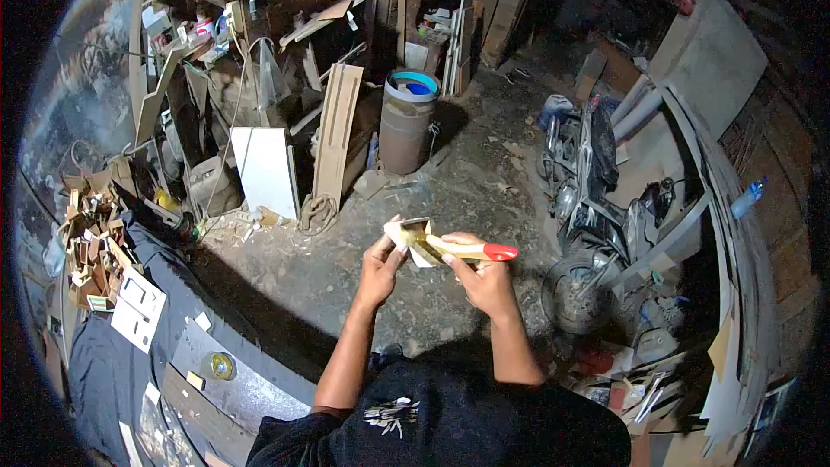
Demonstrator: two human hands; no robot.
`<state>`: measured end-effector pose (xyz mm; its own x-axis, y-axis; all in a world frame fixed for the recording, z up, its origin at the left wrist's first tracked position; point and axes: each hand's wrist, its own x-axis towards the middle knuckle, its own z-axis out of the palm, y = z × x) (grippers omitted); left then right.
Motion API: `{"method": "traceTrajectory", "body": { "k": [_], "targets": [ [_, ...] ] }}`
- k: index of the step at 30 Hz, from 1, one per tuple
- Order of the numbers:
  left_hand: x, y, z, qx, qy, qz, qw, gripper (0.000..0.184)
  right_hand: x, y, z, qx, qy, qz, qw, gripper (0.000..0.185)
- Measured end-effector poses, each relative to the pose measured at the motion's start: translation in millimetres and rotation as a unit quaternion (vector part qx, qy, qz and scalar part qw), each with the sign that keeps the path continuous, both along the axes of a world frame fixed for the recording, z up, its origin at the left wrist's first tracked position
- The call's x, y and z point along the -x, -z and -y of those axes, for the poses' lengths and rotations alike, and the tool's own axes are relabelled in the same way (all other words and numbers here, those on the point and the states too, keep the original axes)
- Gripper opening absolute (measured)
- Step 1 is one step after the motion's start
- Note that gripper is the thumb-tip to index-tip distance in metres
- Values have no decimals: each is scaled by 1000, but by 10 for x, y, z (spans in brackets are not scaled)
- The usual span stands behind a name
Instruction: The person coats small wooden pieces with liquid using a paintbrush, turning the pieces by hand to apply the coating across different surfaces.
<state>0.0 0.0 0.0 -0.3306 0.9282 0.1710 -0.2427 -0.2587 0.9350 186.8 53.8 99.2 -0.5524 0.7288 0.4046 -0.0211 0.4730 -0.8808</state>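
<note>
Up in front of my chest, my left hand (382,266) has its fingers closed round a small pale piece (395,230) with a dark upper edge. My right hand (485,281) grips a paintbrush with a light wooden handle (471,251) and a red end (501,252) that points right. The brush's bristles (413,235) lie against the pale piece, between my two hands. Part of the piece is hidden behind the fingers and the brush.
A cloth-covered bench (194,298) at the left holds a jar (222,366) and wood scraps (97,246). Ahead stand a barrel (406,131), a leaning plank (335,138) and a white board (261,169). A motorcycle (588,173) is at the right.
</note>
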Motion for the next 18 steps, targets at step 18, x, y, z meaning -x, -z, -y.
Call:
{"method": "traceTrajectory", "body": {
  "k": [18],
  "targets": [
    [-116, -31, 92, 20, 49, 79, 996, 52, 91, 0, 28, 23, 25, -45, 998, 23]
  ]
}}
